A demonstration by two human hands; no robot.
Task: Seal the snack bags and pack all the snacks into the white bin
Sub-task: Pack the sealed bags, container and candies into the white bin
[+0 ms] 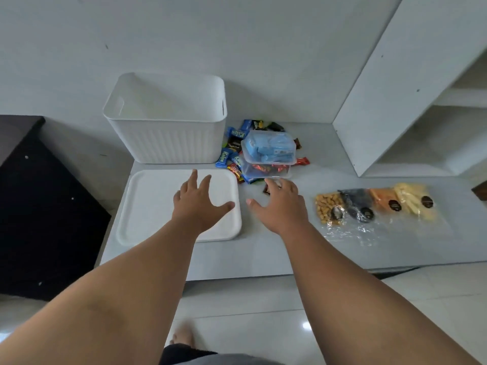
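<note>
We see nothing packed: bin empty, bags and candies on table, sealing pending; left grip and right grip spread, holding nothing.

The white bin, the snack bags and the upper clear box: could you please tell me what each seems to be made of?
White bin: probably rigid moulded plastic, matte, judging by its ribbed wall and cut-out handles. Snack bags: thin glossy clear plastic film; it crinkles, glints and shows the contents. Upper clear box: seemingly hard translucent plastic; blue items show through.
</note>
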